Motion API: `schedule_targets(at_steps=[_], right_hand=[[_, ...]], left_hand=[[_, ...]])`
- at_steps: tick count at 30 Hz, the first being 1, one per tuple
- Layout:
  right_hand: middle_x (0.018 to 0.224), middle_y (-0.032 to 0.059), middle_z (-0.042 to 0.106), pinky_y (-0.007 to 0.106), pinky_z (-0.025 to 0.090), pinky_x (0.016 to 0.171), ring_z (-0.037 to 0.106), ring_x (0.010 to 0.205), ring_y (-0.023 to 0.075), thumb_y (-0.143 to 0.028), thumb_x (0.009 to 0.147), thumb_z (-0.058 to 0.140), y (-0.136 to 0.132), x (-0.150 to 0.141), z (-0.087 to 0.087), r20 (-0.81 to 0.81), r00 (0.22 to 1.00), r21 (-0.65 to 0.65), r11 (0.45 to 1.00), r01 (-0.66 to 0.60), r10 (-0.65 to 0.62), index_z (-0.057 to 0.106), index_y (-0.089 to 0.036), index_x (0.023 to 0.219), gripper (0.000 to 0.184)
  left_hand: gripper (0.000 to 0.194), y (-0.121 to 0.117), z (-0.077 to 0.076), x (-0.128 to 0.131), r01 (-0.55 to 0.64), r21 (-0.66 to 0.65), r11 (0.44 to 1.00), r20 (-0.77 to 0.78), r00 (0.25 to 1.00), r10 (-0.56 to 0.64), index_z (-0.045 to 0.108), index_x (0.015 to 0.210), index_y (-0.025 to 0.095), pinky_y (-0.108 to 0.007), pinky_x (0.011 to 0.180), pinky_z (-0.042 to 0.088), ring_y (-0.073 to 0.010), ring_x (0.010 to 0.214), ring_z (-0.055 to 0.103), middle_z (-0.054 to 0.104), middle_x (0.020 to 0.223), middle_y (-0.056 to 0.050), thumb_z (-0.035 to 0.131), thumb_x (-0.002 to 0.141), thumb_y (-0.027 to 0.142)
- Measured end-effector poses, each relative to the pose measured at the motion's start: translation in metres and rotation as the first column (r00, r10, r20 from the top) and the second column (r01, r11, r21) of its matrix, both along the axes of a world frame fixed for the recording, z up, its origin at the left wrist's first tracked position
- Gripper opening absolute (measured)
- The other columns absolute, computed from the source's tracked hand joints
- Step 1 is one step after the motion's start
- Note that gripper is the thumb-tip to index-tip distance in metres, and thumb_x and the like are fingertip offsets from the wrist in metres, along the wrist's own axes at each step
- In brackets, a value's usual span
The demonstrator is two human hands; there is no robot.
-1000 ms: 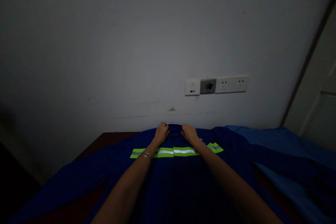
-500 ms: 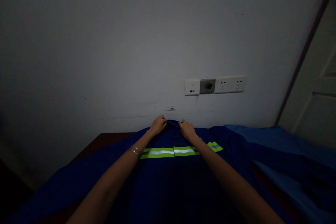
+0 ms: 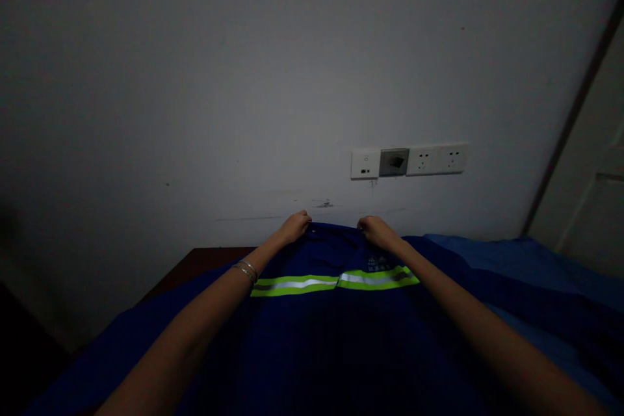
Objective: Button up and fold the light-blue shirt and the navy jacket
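Note:
A dark blue work jacket lies spread out in front of me, its sleeves reaching to both sides. Across its chest runs a yellow-green reflective stripe with a silver middle. My left hand, with bracelets at the wrist, pinches the collar edge on the left. On the right, my right hand grips the same collar, its fingers closed on the cloth. Between the two hands the collar edge is drawn fairly straight. Small pale print shows on the chest below my right hand.
A brown wooden surface shows at the left under the jacket. Lighter blue cloth lies at the right. Behind stands a pale wall with a row of switches and sockets. A white door or panel is at the far right.
My right hand has moved right, away from my left hand, and the collar between them is stretched wider. More of the chest stripe and the print now show. The view has shifted slightly left.

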State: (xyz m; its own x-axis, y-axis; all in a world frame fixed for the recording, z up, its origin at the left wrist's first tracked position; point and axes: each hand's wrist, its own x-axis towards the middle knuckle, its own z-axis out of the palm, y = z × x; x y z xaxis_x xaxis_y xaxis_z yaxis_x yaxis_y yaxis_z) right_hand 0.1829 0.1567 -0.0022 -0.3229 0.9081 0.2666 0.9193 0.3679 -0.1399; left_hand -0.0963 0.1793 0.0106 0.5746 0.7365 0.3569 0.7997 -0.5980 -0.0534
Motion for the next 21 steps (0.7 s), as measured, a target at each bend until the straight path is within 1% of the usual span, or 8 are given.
schedule_targets(at_steps=[3, 6, 9, 12, 15, 17, 19, 21], right_hand=[[0.091, 0.0088, 0.067, 0.019, 0.037, 0.071, 0.059, 0.084, 0.015, -0.005, 0.071, 0.047, 0.002, 0.007, 0.01, -0.023, 1.0, -0.015, 1.0, -0.017, 0.016, 0.065, -0.012, 0.091, 0.028], [0.086, 0.008, 0.068, 0.019, 0.037, 0.068, 0.059, 0.08, 0.0148, -0.004, 0.069, 0.048, 0.001, 0.009, 0.016, -0.027, 0.999, -0.024, 0.999, -0.023, 0.022, 0.066, -0.013, 0.087, 0.027], [0.084, 0.0093, 0.067, 0.021, 0.037, 0.066, 0.059, 0.079, 0.0164, -0.003, 0.068, 0.048, -0.001, 0.009, 0.016, -0.017, 1.0, -0.026, 1.0, -0.005, 0.005, 0.067, -0.012, 0.086, 0.028], [0.087, 0.0103, 0.066, 0.022, 0.037, 0.068, 0.058, 0.081, 0.0175, -0.005, 0.069, 0.05, -0.007, 0.007, 0.013, -0.01, 1.0, -0.022, 1.0, 0.003, -0.003, 0.066, -0.012, 0.09, 0.027], [0.093, 0.0099, 0.064, 0.022, 0.037, 0.073, 0.057, 0.084, 0.0169, -0.013, 0.073, 0.054, -0.018, -0.003, 0.011, -0.061, 0.997, 0.046, 0.998, -0.05, 0.053, 0.063, -0.012, 0.097, 0.026], [0.09, 0.0086, 0.064, 0.022, 0.038, 0.073, 0.057, 0.082, 0.016, -0.017, 0.075, 0.053, -0.028, -0.014, 0.009, -0.133, 0.984, 0.081, 0.991, -0.105, 0.115, 0.062, -0.013, 0.097, 0.023], [0.084, 0.0062, 0.065, 0.021, 0.039, 0.07, 0.058, 0.078, 0.0149, -0.018, 0.078, 0.051, -0.037, -0.028, 0.005, -0.202, 0.964, 0.057, 0.985, -0.164, 0.172, 0.063, -0.014, 0.094, 0.02], [0.081, 0.0051, 0.066, 0.021, 0.039, 0.067, 0.059, 0.075, 0.0148, -0.021, 0.079, 0.05, -0.045, -0.042, -0.002, -0.232, 0.95, 0.008, 0.977, -0.215, 0.211, 0.063, -0.015, 0.092, 0.019]], left_hand=[[0.029, 0.004, 0.003, -0.004, -0.007, -0.073, 0.997, -0.018, 1.0, 0.006, 0.066, 0.093, 0.012, -0.025, 0.082, 0.042, -0.0168, 0.087, 0.057, 0.062, 0.094, -0.01, 0.042, 0.078, 0.008], [0.028, 0.009, 0.009, -0.004, -0.019, -0.167, 0.986, 0.002, 1.0, 0.02, 0.068, 0.09, 0.012, -0.025, 0.081, 0.042, -0.0167, 0.084, 0.058, 0.066, 0.089, -0.009, 0.045, 0.075, 0.009], [0.028, 0.014, 0.022, 0.0, -0.033, -0.229, 0.973, 0.034, 0.999, 0.041, 0.069, 0.091, 0.012, -0.022, 0.075, 0.043, -0.0144, 0.076, 0.059, 0.068, 0.082, -0.006, 0.048, 0.073, 0.012], [0.026, 0.019, 0.039, 0.006, -0.044, -0.295, 0.955, 0.051, 0.997, 0.062, 0.071, 0.086, 0.012, -0.019, 0.07, 0.043, -0.0125, 0.07, 0.059, 0.069, 0.076, -0.003, 0.051, 0.07, 0.012], [0.021, 0.021, 0.053, 0.012, -0.05, -0.355, 0.933, 0.048, 0.996, 0.071, 0.072, 0.079, 0.012, -0.017, 0.064, 0.043, -0.011, 0.062, 0.058, 0.067, 0.063, -0.001, 0.055, 0.067, 0.013], [0.02, 0.021, 0.06, 0.016, -0.052, -0.394, 0.918, 0.048, 0.996, 0.077, 0.072, 0.077, 0.011, -0.016, 0.058, 0.042, -0.0099, 0.057, 0.056, 0.064, 0.057, 0.0, 0.056, 0.067, 0.016], [0.019, 0.021, 0.064, 0.019, -0.057, -0.427, 0.902, 0.05, 0.995, 0.087, 0.072, 0.076, 0.011, -0.015, 0.054, 0.04, -0.0091, 0.053, 0.055, 0.062, 0.054, 0.001, 0.057, 0.066, 0.017], [0.019, 0.021, 0.068, 0.02, -0.064, -0.451, 0.89, 0.054, 0.994, 0.098, 0.071, 0.075, 0.011, -0.014, 0.052, 0.039, -0.0087, 0.051, 0.054, 0.06, 0.051, 0.002, 0.057, 0.065, 0.017]])
